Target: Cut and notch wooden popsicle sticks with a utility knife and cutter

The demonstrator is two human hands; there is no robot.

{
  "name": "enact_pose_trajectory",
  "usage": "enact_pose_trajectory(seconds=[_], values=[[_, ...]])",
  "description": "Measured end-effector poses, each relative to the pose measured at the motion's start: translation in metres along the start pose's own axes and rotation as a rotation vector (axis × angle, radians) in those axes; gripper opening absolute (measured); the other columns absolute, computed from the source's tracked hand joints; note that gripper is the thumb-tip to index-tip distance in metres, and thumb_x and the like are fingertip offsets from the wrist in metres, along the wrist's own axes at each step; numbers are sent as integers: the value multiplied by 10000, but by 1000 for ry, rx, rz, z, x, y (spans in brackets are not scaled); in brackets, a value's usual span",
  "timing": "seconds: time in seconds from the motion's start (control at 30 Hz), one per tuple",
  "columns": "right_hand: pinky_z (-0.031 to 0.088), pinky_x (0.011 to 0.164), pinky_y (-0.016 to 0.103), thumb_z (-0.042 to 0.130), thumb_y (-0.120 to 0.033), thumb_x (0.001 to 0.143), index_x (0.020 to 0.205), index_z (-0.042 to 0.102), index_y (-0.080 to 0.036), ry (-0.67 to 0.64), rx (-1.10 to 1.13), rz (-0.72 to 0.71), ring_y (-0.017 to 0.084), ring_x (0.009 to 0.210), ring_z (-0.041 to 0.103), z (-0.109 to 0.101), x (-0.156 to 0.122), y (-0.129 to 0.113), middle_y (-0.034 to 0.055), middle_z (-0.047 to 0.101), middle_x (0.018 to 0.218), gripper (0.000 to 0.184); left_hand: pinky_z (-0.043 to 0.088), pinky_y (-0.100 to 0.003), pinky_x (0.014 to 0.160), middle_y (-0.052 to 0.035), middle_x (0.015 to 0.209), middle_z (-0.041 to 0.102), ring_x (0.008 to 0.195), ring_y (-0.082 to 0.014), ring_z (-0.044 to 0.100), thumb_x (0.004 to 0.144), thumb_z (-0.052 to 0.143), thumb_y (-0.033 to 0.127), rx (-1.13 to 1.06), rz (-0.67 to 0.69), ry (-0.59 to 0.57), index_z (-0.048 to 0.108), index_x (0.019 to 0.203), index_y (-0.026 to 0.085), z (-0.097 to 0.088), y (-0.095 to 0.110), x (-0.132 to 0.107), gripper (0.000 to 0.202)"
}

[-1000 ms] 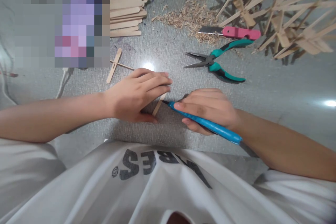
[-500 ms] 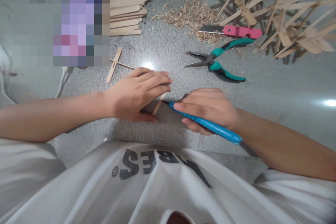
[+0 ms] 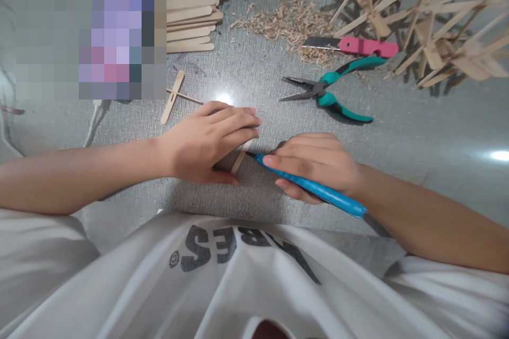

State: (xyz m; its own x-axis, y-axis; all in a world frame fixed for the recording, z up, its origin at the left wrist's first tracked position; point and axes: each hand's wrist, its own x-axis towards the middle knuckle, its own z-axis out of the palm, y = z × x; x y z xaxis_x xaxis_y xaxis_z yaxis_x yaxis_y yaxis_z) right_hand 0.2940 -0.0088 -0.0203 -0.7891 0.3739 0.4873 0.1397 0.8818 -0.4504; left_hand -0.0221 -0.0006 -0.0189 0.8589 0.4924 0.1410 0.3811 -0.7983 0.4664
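My left hand (image 3: pixel 210 140) rests on the table, its fingers over a narrow wooden craft stick (image 3: pixel 240 160) and its thumb at the near end, pinning it. Part of the stick is hidden under the fingers. In my right hand (image 3: pixel 314 164) is a slim tool with a blue handle (image 3: pixel 330 194); its dark tip touches or nearly touches the right edge of the stick. Exactly what kind of tool it is, I cannot tell. Beyond my left hand lies a slotted craft stick (image 3: pixel 178 82) with a thin stick crossing it.
Open needle-nose pliers (image 3: pixel 318 90) with green-black handles lie ahead of my right hand. Behind them are a pink-handled cutter knife (image 3: pixel 366 46) and a heap of wood shavings (image 3: pixel 294 18). Joined sticks (image 3: pixel 429 16) pile at upper right, loose sticks (image 3: pixel 194 13) at upper left, near a white cable (image 3: pixel 93 124).
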Motion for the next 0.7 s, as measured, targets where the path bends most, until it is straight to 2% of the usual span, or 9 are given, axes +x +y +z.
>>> enact_pose_trajectory(seconds=[0.2,0.43,0.7], values=[[636,698,345,610,-294,1155,1457,648,-219,0,-12,-6,207,749,767,-1,1,0,44,848,962,314,455,-543,1351,-242,1671,700,1626,-410,641,1019,827,624,-5,-3,-8,581,1640,134,-1,0,0,828],[633,680,344,610,-268,1161,1406,670,-177,15,17,-10,201,740,756,0,3,0,60,848,961,268,447,-542,1350,-225,1677,698,1624,-400,643,1051,781,639,-13,-4,-4,575,1641,166,0,0,0,783],[643,671,331,641,-276,1146,1434,680,-216,29,34,3,196,738,776,0,4,0,40,846,944,297,445,-528,1365,-235,1665,705,1632,-398,640,1049,791,624,-3,5,3,572,1628,137,0,1,2,788]])
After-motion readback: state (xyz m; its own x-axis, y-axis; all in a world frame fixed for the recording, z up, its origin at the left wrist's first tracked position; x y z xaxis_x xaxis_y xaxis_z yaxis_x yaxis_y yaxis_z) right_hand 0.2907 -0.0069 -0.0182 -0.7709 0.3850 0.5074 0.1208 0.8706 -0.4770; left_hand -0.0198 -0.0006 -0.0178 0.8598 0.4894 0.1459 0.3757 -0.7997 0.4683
